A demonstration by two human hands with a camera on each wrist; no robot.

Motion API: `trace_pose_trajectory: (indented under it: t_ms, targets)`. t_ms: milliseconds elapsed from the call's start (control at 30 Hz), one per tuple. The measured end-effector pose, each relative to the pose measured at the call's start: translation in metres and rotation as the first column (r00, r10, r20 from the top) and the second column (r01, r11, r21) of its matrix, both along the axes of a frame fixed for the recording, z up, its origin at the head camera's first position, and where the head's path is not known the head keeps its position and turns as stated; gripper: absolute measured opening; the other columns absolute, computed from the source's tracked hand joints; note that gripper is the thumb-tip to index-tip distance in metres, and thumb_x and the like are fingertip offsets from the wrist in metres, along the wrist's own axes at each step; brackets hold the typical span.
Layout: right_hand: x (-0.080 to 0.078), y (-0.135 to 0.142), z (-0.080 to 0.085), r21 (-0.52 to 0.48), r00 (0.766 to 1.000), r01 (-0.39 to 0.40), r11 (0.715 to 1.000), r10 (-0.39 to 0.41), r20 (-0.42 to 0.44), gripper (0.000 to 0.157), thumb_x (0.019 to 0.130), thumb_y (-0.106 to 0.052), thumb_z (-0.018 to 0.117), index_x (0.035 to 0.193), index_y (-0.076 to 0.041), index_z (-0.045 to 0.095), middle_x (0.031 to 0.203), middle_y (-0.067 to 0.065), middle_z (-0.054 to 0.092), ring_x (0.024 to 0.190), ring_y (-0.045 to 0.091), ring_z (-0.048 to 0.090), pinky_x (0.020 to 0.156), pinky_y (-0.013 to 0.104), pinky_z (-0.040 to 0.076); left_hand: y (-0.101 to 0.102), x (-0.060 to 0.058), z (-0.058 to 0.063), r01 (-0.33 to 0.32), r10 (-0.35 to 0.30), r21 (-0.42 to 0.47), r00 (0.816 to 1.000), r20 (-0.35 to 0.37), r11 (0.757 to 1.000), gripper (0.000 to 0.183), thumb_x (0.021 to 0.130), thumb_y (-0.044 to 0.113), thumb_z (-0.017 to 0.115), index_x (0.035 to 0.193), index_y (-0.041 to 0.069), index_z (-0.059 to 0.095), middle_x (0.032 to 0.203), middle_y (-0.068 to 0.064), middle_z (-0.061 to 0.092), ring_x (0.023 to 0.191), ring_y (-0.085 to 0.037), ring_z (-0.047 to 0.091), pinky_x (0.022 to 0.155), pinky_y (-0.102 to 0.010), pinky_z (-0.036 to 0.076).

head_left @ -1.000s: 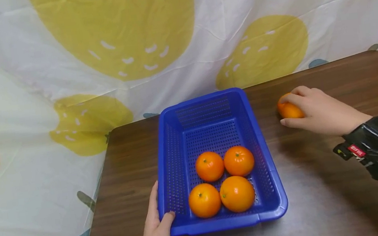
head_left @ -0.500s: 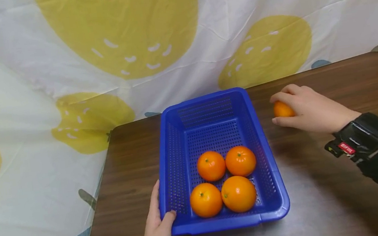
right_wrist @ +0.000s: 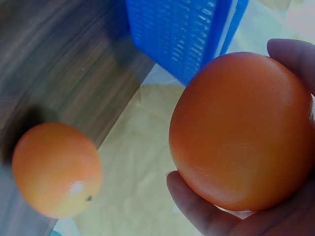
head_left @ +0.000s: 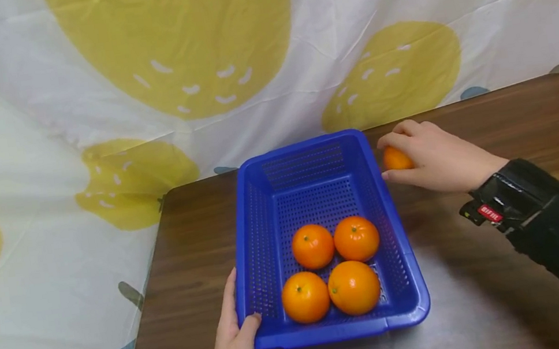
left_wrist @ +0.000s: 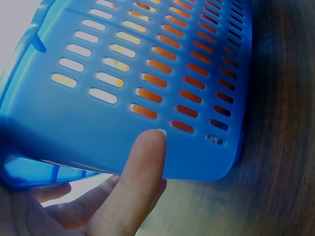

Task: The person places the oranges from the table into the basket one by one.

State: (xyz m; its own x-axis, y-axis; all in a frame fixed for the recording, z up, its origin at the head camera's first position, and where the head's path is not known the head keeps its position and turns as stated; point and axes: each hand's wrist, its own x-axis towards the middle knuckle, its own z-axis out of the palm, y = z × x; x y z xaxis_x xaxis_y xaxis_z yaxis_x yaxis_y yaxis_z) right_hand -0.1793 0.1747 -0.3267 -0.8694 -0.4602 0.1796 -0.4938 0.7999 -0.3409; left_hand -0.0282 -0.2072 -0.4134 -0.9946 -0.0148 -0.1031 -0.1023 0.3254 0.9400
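My right hand (head_left: 437,156) holds an orange (head_left: 397,158) between thumb and fingers, just right of the basket's far right side. The right wrist view shows this held orange (right_wrist: 241,132) large and close, with fingertips around its edge. Another orange (right_wrist: 57,169) rests on the table there; in the head view the hand hides it. My left hand (head_left: 233,340) grips the near left corner of a blue perforated plastic basket (head_left: 412,274), thumb over the rim. In the left wrist view, a finger (left_wrist: 145,162) lies against the basket's slotted outer wall. Several oranges (head_left: 354,287) sit in its near half.
The basket stands on a dark wood-grain table (head_left: 185,256). A white curtain with yellow fruit prints (head_left: 221,42) hangs along the table's back and left. Bare basket floor (head_left: 314,202) shows in the far half.
My right hand has moved left toward the basket, carrying the orange. The left hand still holds the basket corner, and the oranges inside have not moved.
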Motion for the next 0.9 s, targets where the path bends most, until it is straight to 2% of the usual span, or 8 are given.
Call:
trace_pose_trajectory:
  t_ms: [100,267,600,900]
  targets:
    - [-0.001,-0.005,0.002,0.001,1.000,-0.007,1.000,0.007,0.001,0.047,0.081,-0.048,0.060,0.117,-0.017,0.055,0.112,0.011,0.049,0.096,0.030,0.044,0.074,0.042,0.045,0.000,0.000,0.000,-0.004,0.004,0.005,1.000,-0.001,1.000,0.078,0.085,-0.005,0.041,0.144,0.040,0.019,0.149,-0.008,0.030,0.119,-0.023,0.044,0.100,-0.051,0.037]
    - [-0.005,-0.016,0.005,0.015,1.000,-0.014,1.000,0.014,0.001,0.053,0.082,-0.049,0.059,0.123,-0.016,0.053,0.112,0.010,0.049,0.097,0.030,0.043,0.073,0.042,0.046,0.000,0.000,-0.001,-0.006,0.006,0.009,1.000,0.006,1.000,0.078,0.085,-0.005,0.042,0.144,0.041,0.018,0.148,-0.009,0.031,0.118,-0.023,0.045,0.099,-0.050,0.038]
    - [-0.013,-0.035,0.006,-0.013,0.998,-0.051,0.999,0.051,0.021,0.051,0.082,-0.045,0.061,0.122,-0.014,0.053,0.120,0.015,0.049,0.105,0.035,0.042,0.087,0.051,0.044,0.000,0.001,-0.001,-0.007,0.007,0.017,1.000,0.002,1.000,0.078,0.085,-0.005,0.041,0.145,0.039,0.018,0.149,-0.008,0.030,0.119,-0.022,0.044,0.100,-0.050,0.037]
    - [-0.017,-0.047,0.006,0.008,0.997,-0.069,0.998,0.068,0.031,0.053,0.081,-0.047,0.061,0.122,-0.015,0.054,0.117,0.014,0.049,0.103,0.034,0.043,0.085,0.048,0.045,0.002,0.002,0.000,-0.011,0.011,0.026,1.000,0.017,1.000,0.078,0.085,-0.005,0.041,0.144,0.040,0.018,0.150,-0.007,0.028,0.121,-0.021,0.042,0.102,-0.051,0.035]
